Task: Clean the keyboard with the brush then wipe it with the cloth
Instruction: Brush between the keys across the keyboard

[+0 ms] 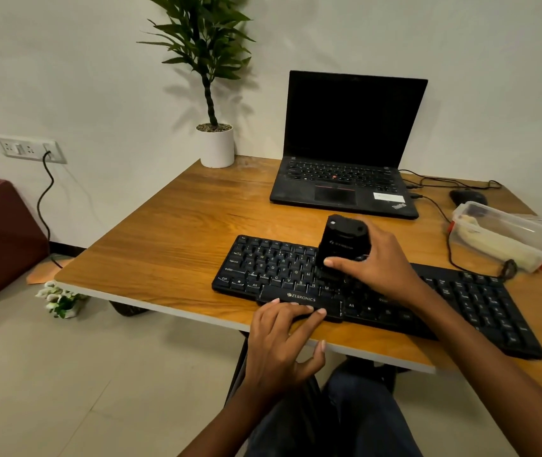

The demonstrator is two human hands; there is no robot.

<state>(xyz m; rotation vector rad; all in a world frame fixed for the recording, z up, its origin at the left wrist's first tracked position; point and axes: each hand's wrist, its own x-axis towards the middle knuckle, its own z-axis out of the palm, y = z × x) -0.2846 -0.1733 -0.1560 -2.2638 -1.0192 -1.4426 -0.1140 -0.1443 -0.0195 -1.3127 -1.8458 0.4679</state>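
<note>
One black brush (344, 246) on black keyboard (272, 269).

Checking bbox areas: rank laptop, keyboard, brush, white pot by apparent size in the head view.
1. keyboard and laptop: close; the keyboard is nearer and partly covered, so unranked.
2. brush, nearer the camera.
3. white pot, farthest back.

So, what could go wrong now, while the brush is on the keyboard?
The keyboard lies close to the near edge of the table; a hard stroke of the brush in the right hand might push it off, though the left hand steadies it. A wide sweep might also snag the cable beside the plastic box.
</note>
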